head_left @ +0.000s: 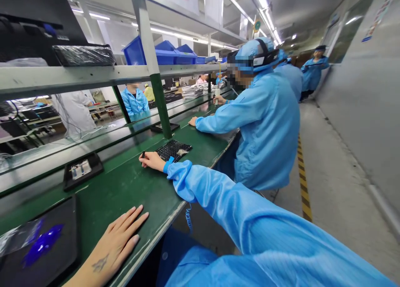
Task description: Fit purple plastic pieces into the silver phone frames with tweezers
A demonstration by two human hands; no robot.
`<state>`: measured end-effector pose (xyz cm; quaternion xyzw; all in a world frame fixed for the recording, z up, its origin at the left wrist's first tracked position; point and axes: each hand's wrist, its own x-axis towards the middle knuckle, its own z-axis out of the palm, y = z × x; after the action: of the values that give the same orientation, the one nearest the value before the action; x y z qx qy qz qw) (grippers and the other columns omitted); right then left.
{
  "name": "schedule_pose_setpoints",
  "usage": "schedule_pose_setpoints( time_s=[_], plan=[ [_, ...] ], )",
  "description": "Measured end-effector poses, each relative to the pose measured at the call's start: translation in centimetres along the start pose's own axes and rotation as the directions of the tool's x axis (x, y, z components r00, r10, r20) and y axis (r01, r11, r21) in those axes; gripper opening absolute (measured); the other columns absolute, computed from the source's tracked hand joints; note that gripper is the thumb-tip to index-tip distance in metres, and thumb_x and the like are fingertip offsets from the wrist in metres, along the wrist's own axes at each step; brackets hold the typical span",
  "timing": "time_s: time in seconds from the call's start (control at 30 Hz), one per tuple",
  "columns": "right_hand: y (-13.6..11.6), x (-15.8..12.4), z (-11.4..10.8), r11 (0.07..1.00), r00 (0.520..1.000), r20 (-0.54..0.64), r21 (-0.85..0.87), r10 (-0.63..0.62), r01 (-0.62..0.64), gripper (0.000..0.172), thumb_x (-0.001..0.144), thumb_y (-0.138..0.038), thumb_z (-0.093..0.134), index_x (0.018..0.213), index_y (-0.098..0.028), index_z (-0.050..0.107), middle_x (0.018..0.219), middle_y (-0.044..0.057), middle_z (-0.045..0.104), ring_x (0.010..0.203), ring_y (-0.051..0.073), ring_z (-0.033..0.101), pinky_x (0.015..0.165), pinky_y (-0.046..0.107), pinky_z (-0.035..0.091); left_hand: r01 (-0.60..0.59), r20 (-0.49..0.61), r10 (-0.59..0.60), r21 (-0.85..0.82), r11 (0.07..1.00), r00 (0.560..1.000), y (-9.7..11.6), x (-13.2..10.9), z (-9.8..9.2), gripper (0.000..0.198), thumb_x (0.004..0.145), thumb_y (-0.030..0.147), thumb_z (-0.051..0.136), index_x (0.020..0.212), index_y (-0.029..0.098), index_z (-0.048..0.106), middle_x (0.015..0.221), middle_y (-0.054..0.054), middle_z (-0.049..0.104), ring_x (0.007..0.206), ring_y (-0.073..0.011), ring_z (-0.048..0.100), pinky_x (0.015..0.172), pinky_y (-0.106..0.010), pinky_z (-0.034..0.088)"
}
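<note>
My left hand (120, 237) lies flat on the green bench top (125, 191), fingers stretched out and nothing in them. Farther along the bench, my right hand (153, 161) is closed with a small dark thing (143, 154) poking up between its fingers; its kind is too small to make out. A blue wrist strap (168, 165) circles that wrist. Just beyond the right hand sits a black panel with a keyboard-like grid (170, 149), partly hidden by the hand, with a small pale piece (182, 152) on it.
A black tray (70, 237) with a shiny blue-purple item and clear plastic is at the lower left. A smaller black tray (96, 164) holds pale metallic parts. A green post (161, 107) rises from the bench. A co-worker in blue (265, 124) sits at the right, blue bins (165, 55) above.
</note>
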<state>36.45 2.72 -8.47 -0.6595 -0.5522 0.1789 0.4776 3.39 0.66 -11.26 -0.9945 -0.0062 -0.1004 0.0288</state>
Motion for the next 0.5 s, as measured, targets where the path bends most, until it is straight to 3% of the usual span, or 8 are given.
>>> schedule_pose_setpoints(
  time_s=[0.27, 0.5],
  plan=[
    [-0.3, 0.4, -0.9, 0.998, 0.998, -0.009, -0.014, -0.059, 0.059, 0.036, 0.098, -0.038, 0.062, 0.127, -0.016, 0.061, 0.124, 0.010, 0.064, 0.104, 0.022, 0.066, 0.088, 0.043, 0.057, 0.043, 0.086, -0.032, -0.138, 0.990, 0.996, 1.3, 0.8, -2.5, 0.049, 0.108, 0.040, 0.030, 0.158, 0.037, 0.029, 0.166, 0.001, 0.029, 0.153, -0.0221, 0.031, 0.123, -0.044, 0.034],
    [-0.5, 0.7, -0.9, 0.987, 0.989, 0.040, -0.060, -0.145, 0.147, 0.035, 0.098, -0.038, 0.062, 0.125, -0.016, 0.061, 0.122, 0.010, 0.064, 0.102, 0.021, 0.066, 0.086, 0.042, 0.058, 0.067, 0.082, -0.050, -0.208, 0.976, 0.995, 1.0, 1.1, -2.3, 0.050, 0.108, 0.044, 0.030, 0.157, 0.038, 0.032, 0.166, 0.001, 0.029, 0.153, -0.0248, 0.030, 0.123, -0.047, 0.033]
  ],
)
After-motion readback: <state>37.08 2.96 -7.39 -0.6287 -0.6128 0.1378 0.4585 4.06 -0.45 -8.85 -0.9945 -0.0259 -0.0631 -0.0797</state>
